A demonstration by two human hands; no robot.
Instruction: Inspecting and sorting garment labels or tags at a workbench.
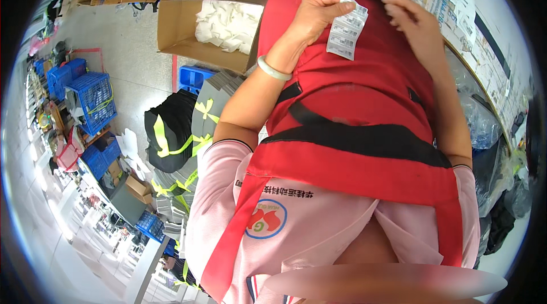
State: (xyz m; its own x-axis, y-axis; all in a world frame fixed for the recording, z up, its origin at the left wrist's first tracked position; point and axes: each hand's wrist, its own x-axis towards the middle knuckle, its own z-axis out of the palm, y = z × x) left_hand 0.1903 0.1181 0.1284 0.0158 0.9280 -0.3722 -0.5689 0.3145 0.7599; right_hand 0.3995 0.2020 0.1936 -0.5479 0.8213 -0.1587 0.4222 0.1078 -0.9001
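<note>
My left hand, with a pale bangle on its wrist, pinches the upper end of a short strip of white printed labels between thumb and fingers. The strip hangs over the lap of my red apron, and its printed side shows. To the right, apart from the strip, my right hand is raised near the worktable's edge. Its fingers are loosely bent and apart, and nothing shows in them.
An open cardboard box holding white paper scraps stands at my left. Near my left elbow are a black bundle and grey stacks tied with yellow-green strips. Blue crates stand farther left. Clear plastic bags lie at the right.
</note>
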